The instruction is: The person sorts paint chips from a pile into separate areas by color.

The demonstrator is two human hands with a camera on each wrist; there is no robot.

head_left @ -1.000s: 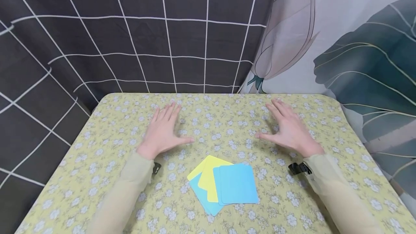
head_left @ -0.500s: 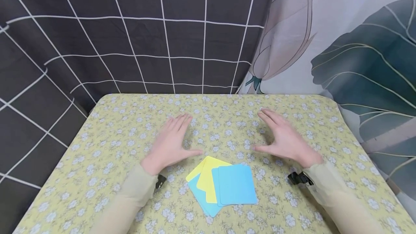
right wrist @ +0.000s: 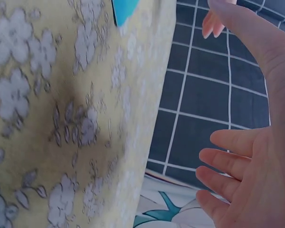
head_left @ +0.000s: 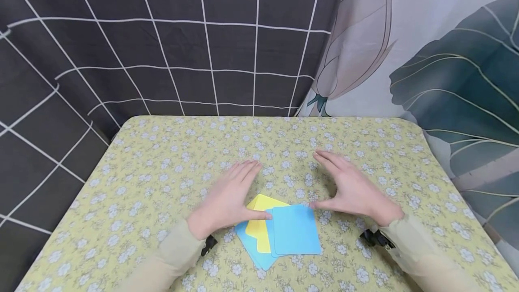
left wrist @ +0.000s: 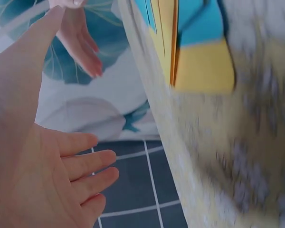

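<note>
Several overlapping square cards lie fanned on the table in the head view: a light-blue card [head_left: 297, 230] on top at the right, a yellow card [head_left: 267, 202] beneath it, and more blue at the lower left. My left hand [head_left: 227, 197] hovers at the cards' upper left, fingers extended and thumb spread over the yellow one. At their upper right is my right hand [head_left: 354, 188], its thumb tip near the blue card's corner. Both palms hold nothing. In the left wrist view the yellow card [left wrist: 204, 66] stands out beside the open left hand [left wrist: 61, 161].
A yellow floral cloth [head_left: 154, 193] covers the table. Behind it hangs a dark curtain with a white grid [head_left: 231, 48], and at the right a pale curtain with large leaf prints [head_left: 466, 71]. A black strap [head_left: 377, 239] sits at the right wrist.
Both hands have come down towards the cards and closer together. The left hand moved right and nearer, its thumb now over the cards' edge. The cards have stayed in place.
</note>
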